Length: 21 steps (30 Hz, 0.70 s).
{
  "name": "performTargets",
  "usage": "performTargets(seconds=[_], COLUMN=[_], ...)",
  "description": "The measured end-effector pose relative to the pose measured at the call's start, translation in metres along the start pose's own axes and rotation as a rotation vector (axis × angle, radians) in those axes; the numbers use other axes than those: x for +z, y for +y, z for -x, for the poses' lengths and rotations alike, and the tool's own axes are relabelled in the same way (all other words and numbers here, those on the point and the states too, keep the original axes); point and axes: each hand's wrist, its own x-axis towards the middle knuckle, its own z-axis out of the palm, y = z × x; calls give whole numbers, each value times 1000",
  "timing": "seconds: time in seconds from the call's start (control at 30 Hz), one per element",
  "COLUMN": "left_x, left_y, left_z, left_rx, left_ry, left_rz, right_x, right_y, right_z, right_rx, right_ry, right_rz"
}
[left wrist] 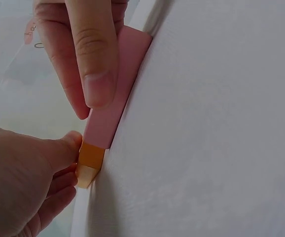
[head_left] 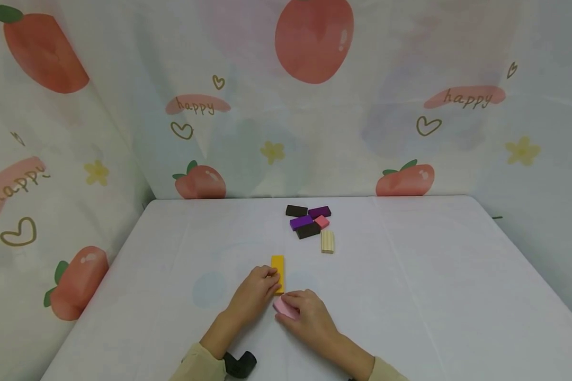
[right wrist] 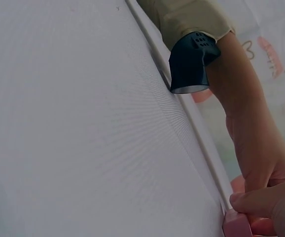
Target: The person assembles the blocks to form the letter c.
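Observation:
In the head view, my left hand [head_left: 253, 290] is at the left side of a yellow block [head_left: 278, 261], its fingertips curled over the block's edge. The block lies lengthwise on the white table. Just nearer to me, my right hand [head_left: 313, 316] pinches a pink block [head_left: 283, 308] between thumb and fingers. The pink block [left wrist: 125, 84] overlaps the near end of the yellow one [left wrist: 91, 154] in the left wrist view, where the left fingers [left wrist: 63, 154] press at the side. Only one end of the pink block [right wrist: 237, 224] shows in the right wrist view.
Beyond the hands lies a loose group: dark blocks [head_left: 296, 211], purple blocks [head_left: 301, 222], a small coral-pink block [head_left: 321, 221] and a striped natural wood block [head_left: 327, 242]. A black wrist camera [head_left: 240, 365] sits by the left sleeve. Printed cloth walls stand behind the table [head_left: 410, 296].

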Motion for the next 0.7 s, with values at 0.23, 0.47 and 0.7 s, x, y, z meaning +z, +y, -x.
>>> performTargets(seconds=[0.23, 0.47, 0.7], left_x=[-1, -4, -6], left_y=[1, 3, 4], left_z=[0, -1, -2], left_rx=[-18, -48, -69], left_ry=[-14, -51, -63], left_rz=[-5, 13, 10], right_x=[0, 2, 1], right_y=[0, 0, -2], right_z=[1, 1, 1], right_rx=[-19, -8, 17], right_ry=[24, 32, 18], right_rz=[4, 12, 16])
